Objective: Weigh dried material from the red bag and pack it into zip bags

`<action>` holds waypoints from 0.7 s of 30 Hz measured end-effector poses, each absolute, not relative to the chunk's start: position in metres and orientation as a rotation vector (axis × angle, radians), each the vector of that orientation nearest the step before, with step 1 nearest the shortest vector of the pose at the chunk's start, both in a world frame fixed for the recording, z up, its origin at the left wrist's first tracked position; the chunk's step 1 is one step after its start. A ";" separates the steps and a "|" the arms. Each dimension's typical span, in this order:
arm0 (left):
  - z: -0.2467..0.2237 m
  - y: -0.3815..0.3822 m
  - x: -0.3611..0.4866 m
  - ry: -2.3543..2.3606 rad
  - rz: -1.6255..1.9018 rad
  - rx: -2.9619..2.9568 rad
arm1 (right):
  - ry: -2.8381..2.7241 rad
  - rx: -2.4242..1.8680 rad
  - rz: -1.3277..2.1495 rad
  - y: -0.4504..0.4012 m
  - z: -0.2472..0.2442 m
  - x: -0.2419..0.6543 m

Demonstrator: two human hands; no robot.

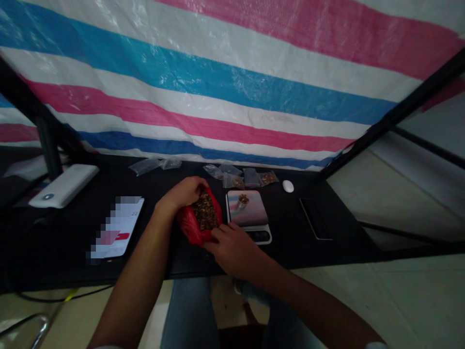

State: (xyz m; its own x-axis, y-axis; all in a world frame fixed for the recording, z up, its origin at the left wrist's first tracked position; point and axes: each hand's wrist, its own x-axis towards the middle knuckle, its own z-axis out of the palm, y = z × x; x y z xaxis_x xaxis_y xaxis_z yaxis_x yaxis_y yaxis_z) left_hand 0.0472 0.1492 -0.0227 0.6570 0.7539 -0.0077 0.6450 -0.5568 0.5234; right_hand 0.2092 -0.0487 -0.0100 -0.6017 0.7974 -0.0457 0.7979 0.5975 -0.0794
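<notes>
A red plastic bag (pixel 189 225) lies open on the black table, full of small brown pieces (pixel 205 212). My left hand (pixel 186 192) grips its far left edge, fingers bent over the rim. The near right edge is pinched by my right hand (pixel 231 245). Just right of the bag is a white scale (pixel 254 213) with a shiny plate and a dark display. On the plate stands a small container (pixel 241 203) heaped with brown pieces.
Clear bags (pixel 251 177), some holding brown pieces, lie behind the scale, others (pixel 145 166) at the back left. A white mouse (pixel 288 186) and dark phone (pixel 315 219) are right; a lit tablet (pixel 121 228) and white device (pixel 65 185) left. Striped sheeting (pixel 218 106) hangs behind.
</notes>
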 end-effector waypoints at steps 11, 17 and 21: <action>-0.022 0.151 0.045 1.147 0.561 2.226 | 2.777 1.720 -0.126 -0.020 0.005 0.197; -0.028 0.158 0.045 1.446 0.631 2.110 | 2.812 1.616 -0.113 -0.020 -0.019 0.186; -0.029 0.159 0.043 1.515 0.665 2.177 | 2.825 1.638 -0.208 -0.015 -0.019 0.188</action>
State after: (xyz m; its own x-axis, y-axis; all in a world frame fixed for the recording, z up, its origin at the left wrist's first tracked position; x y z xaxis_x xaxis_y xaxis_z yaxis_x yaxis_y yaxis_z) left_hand 0.0427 0.1593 -0.0295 0.2975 0.9426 0.1519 0.7500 -0.3292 0.5737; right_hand 0.1881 -0.0148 -0.0185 -0.4924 0.8690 0.0486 0.8525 0.4928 -0.1745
